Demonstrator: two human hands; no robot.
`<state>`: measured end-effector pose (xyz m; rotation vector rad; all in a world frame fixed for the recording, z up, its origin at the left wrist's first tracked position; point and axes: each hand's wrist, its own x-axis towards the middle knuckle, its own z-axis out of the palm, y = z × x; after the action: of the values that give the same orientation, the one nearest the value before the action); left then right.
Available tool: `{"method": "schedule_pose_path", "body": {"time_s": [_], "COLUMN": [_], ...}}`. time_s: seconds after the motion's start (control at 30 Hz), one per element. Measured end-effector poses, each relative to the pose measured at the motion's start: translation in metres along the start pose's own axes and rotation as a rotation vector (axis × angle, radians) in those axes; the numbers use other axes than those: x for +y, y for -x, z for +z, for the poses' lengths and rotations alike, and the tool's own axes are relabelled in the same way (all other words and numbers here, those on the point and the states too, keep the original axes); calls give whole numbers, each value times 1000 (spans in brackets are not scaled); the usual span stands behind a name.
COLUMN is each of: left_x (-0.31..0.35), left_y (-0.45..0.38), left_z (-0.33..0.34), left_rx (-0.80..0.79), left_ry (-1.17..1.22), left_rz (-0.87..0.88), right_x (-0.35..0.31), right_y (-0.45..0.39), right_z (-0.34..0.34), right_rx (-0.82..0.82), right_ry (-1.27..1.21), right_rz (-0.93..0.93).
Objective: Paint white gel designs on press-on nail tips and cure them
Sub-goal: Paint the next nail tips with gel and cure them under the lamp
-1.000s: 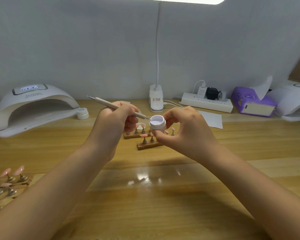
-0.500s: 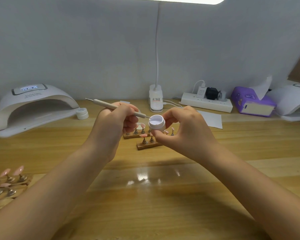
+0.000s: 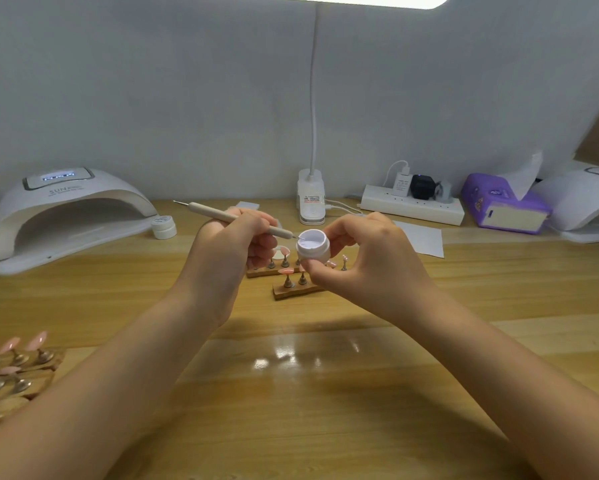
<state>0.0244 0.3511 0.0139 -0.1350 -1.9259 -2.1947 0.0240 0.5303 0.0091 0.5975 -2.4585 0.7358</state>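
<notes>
While the right hand pinches a small white gel pot between thumb and curled fingers, holding it tilted above the wooden table, the left hand grips a dotting tool like a pen, its fine metal tip reaching just inside the pot's open mouth. White gel fills the pot; whether the tip touches it I cannot tell.

Below and behind the hands stand two small wooden holders — the nearer holder carries short metal stands, one topped with a pink nail tip, and the farther holder is partly hidden by the fingers and the pot. At the table's left edge lies another rack of pink nail tips on metal stands.

A white curing lamp sits at the back left with its display lit, and a closed white jar stands just beside its right foot. Against the grey wall a clip-on desk lamp base rises on a white gooseneck. To its right come a white power strip with plugs in it, a sheet of white paper, a purple tissue pack with a tissue sticking up, and part of a second white lamp at the far right edge.
</notes>
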Motion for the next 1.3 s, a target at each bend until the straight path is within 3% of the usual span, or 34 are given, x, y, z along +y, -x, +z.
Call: {"method": "schedule_pose_path", "body": {"time_s": [0.23,0.5,0.8,0.93,1.17,1.3], "left_x": [2,4,1,-6,-24,-31], "left_y": [-2,-5,-8,-7,-2,1], "left_z": [-2,-4,-4,-6,0,1], "left_rx": [0,-1,26,40,224,282], "left_ry": [143,332,348,263,177,143], "left_rz": [-29,-197,-238,-222,-188,-115], "right_x": [5,42,86,89,90,83], "right_y": [-1,-9,-1,1,-1,0], "right_z": [0,-5,6,13,13,11], "right_rx": [12,113,-49,-98,-182,-54], "right_ry": [-37,-151,1,107,193,206], "right_rz": [38,290,548,583,588,517]}}
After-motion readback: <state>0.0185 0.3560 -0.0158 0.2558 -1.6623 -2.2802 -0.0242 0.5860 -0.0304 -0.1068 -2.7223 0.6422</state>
